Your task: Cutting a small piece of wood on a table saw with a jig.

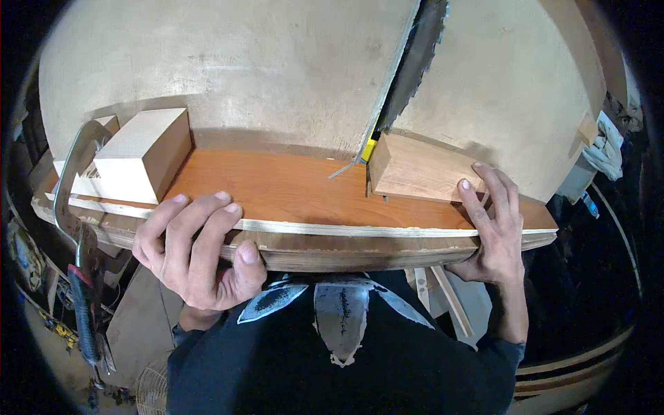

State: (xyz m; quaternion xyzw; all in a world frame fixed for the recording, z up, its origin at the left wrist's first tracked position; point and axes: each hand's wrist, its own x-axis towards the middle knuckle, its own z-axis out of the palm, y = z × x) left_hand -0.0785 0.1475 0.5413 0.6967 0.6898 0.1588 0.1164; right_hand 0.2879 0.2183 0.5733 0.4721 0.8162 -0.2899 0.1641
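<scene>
While the left hand (200, 256) pinches the edge of the orange board (277, 187), the nearer right hand (496, 232) lays fingers on the right end of the wooden block (418, 166) (gripping or not, I can't tell), whose long axis runs leftward to the dark slot (415, 69).

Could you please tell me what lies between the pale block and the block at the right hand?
Mostly bare orange board, with a small yellow piece and a thin strip near the right block, as the head view shows.
</scene>
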